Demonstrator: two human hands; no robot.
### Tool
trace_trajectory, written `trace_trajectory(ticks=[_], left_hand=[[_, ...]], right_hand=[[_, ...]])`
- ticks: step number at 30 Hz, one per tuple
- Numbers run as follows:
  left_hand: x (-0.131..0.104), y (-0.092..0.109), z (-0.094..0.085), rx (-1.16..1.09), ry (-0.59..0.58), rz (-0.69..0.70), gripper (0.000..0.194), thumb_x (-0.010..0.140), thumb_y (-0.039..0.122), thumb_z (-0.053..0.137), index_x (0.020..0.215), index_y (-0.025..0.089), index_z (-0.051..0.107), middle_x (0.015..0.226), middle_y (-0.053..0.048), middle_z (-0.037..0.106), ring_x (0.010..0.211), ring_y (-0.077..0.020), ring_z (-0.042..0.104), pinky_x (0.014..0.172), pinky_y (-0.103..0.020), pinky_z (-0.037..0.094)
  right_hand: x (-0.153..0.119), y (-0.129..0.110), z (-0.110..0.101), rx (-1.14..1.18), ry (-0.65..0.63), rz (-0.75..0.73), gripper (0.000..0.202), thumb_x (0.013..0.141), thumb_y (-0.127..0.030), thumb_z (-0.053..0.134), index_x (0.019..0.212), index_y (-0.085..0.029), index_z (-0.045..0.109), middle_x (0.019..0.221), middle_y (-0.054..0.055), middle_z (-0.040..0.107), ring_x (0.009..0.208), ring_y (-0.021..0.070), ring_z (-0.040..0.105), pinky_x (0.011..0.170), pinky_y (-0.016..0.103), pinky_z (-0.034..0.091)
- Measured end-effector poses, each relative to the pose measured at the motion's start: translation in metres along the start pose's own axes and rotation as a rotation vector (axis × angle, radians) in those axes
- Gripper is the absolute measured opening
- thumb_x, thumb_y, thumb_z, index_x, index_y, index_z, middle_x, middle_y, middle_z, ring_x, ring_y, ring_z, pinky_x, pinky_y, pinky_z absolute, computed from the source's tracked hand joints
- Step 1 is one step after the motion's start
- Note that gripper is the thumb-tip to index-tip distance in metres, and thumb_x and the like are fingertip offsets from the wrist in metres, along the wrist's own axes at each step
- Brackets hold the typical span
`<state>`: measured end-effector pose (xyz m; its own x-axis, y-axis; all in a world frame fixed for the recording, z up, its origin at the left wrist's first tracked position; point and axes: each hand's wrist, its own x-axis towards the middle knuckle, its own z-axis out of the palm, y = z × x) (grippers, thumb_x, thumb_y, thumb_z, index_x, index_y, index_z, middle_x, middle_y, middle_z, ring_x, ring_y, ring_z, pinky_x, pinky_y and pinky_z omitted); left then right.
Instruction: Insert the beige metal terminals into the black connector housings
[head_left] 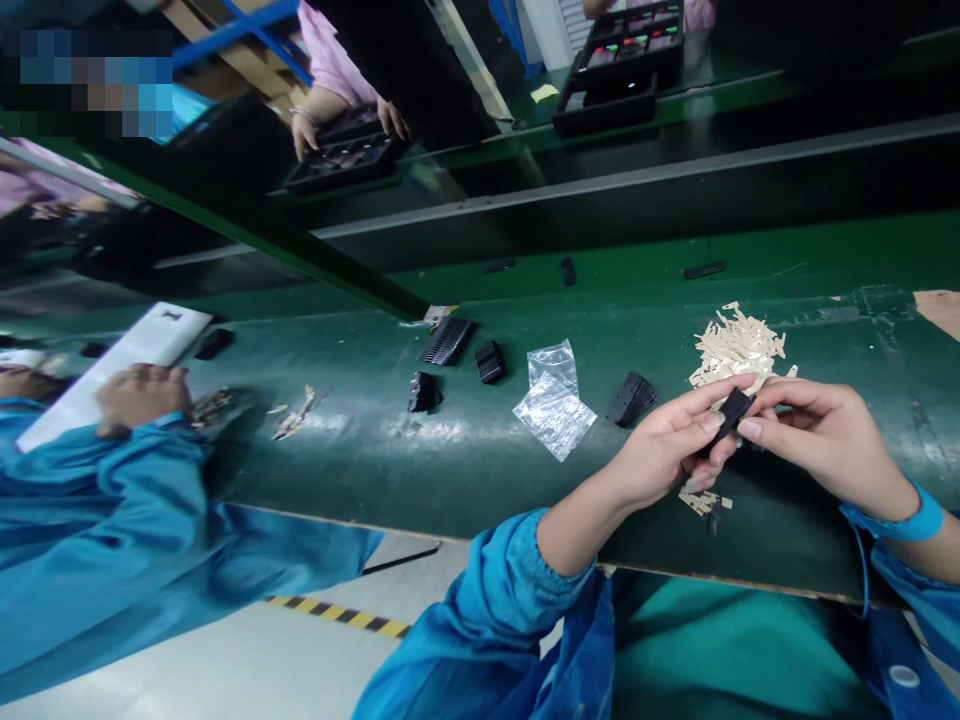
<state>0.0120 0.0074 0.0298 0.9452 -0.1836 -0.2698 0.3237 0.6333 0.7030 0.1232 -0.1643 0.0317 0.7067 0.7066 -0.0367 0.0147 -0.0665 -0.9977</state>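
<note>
My left hand (679,440) is closed on a small black part (729,418), held tilted above the green bench near its front edge. My right hand (821,430) meets it from the right, its thumb and fingers pinched at the part's edge; whatever lies between those fingertips is too small to name. Just behind both hands lies a pile of thin cream-coloured pieces (739,345). A few more such pieces (701,500) rest below my left hand, beside a small dark item. Left of my left hand sits a black slotted block (631,399).
Clear plastic bags (556,400) lie mid-bench, with black ribbed blocks (448,341) further left. At the left, a co-worker's hand (142,398) rests by a white panel (124,370). A green beam (300,235) slants across behind the bench.
</note>
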Motion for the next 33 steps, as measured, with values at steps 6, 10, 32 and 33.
trace_trajectory(ticks=[6,10,32,33], left_hand=[[0.0,-0.002,-0.003,-0.019,-0.047,-0.024,0.068,0.099,0.036,0.068,0.162,0.024,0.044,0.07,0.005,0.052,0.049,-0.0052,0.044,0.047,-0.017,0.034],[0.0,0.0,-0.005,-0.043,-0.065,-0.042,0.071,0.098,0.036,0.07,0.162,0.025,0.043,0.069,0.006,0.052,0.048,-0.0052,0.043,0.046,-0.017,0.033],[-0.002,0.002,-0.001,0.022,-0.104,-0.057,0.082,0.093,0.045,0.075,0.161,0.026,0.035,0.066,0.009,0.05,0.043,-0.0033,0.025,0.044,-0.018,0.023],[-0.002,0.002,-0.002,0.033,-0.103,-0.055,0.081,0.094,0.045,0.075,0.161,0.026,0.035,0.066,0.009,0.05,0.043,-0.0033,0.025,0.045,-0.018,0.024]], right_hand=[[-0.001,-0.002,0.0,-0.048,0.001,-0.11,0.023,0.087,-0.04,0.083,0.073,-0.022,0.079,0.07,0.003,0.07,0.063,0.0149,0.06,0.056,0.026,0.048],[0.001,-0.003,-0.005,-0.098,-0.025,-0.128,0.017,0.088,-0.037,0.082,0.079,-0.023,0.08,0.073,0.003,0.07,0.065,0.0155,0.061,0.056,0.026,0.049],[-0.001,-0.013,-0.009,-0.119,0.075,-0.139,0.025,0.09,-0.045,0.08,0.077,-0.024,0.074,0.076,0.003,0.066,0.069,0.0175,0.06,0.062,0.03,0.05],[0.0,-0.013,-0.009,-0.106,0.059,-0.117,0.027,0.089,-0.047,0.081,0.076,-0.024,0.073,0.075,0.003,0.065,0.069,0.0176,0.06,0.062,0.03,0.05]])
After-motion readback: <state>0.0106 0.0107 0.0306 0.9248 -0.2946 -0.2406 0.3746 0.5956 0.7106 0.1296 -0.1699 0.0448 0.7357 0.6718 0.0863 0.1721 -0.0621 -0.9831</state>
